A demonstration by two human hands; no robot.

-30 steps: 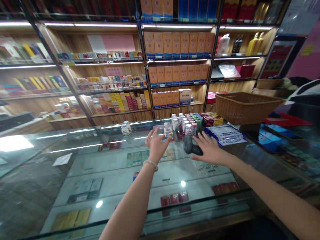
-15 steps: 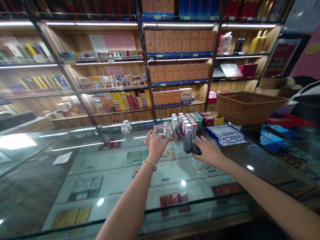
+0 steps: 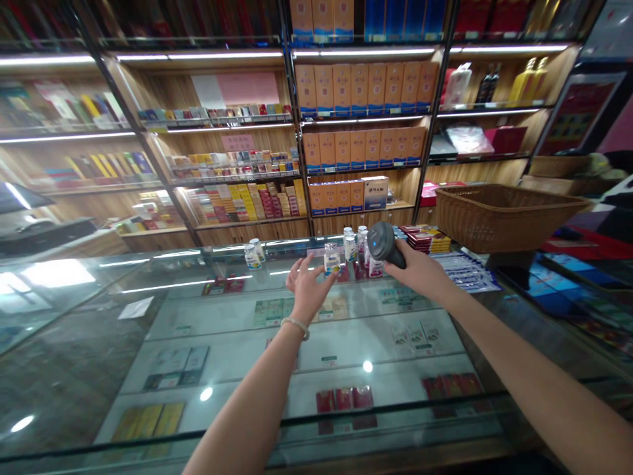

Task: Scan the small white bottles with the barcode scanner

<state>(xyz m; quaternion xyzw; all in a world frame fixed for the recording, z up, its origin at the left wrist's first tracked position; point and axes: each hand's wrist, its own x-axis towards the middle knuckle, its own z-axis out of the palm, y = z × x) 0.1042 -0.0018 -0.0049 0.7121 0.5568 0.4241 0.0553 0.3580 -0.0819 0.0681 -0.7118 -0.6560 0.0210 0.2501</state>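
My right hand [image 3: 414, 272] is closed round the handle of a dark grey barcode scanner [image 3: 384, 242], lifted above the glass counter [image 3: 237, 310] with its head raised. My left hand [image 3: 307, 289] hovers over the counter with fingers spread, holding nothing. Its fingertips are close to a small clear bottle with a white cap [image 3: 331, 259] that stands upright on the glass. A cluster of several similar small bottles [image 3: 357, 247] stands just behind, partly hidden by the scanner. A pale bead bracelet is on my left wrist.
Two more small bottles [image 3: 254, 254] stand further left on the counter. A wicker basket [image 3: 504, 214] sits on the right, with red packs [image 3: 424, 239] and blue-white packets [image 3: 469, 272] beside it. Shelves of boxed goods [image 3: 356, 89] fill the back wall. Cartons lie under the glass.
My right hand closed on the scanner and lifted it off the glass, up and slightly back. My left hand stayed near the lone bottle, fingers still spread.
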